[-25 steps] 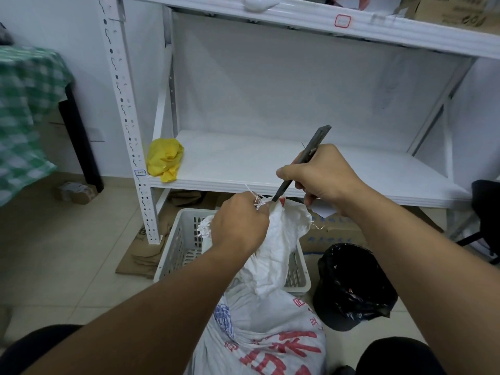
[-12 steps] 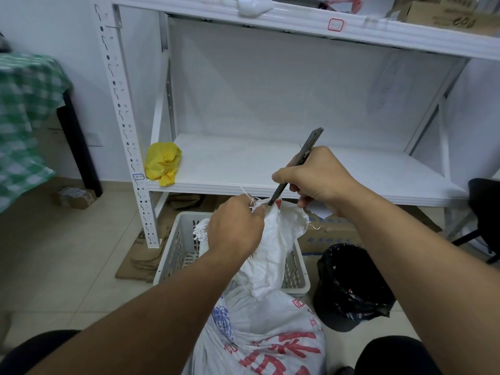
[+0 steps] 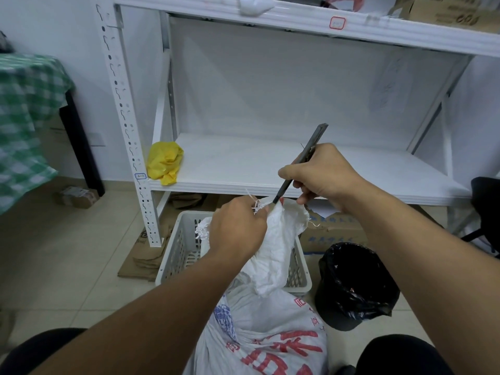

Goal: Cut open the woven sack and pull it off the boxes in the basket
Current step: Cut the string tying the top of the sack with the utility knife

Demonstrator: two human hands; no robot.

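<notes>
Hardly any shift: knife point(image 3: 315, 140) tip stays at sack point(image 3: 278, 239) neck. Left hand point(image 3: 238, 228) grips bunched neck above basket point(image 3: 181, 239); right hand point(image 3: 324, 177) fingers curl round knife. Cut barely begun; frayed threads show. Pull-off remains, boxes unseen.

Left of the basket point(image 3: 176, 253) the floor point(image 3: 67, 253) lies open; shelf board point(image 3: 243, 163) just behind, black bin point(image 3: 357, 288) right.

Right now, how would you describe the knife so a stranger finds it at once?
Find the white shelf rack; before its lower shelf, above the white basket, two hands meet at the woven sack. The right hand holds a slim dark knife, tip at the fabric the left hand grips. Nothing else there is thin, dark and straight.
</notes>
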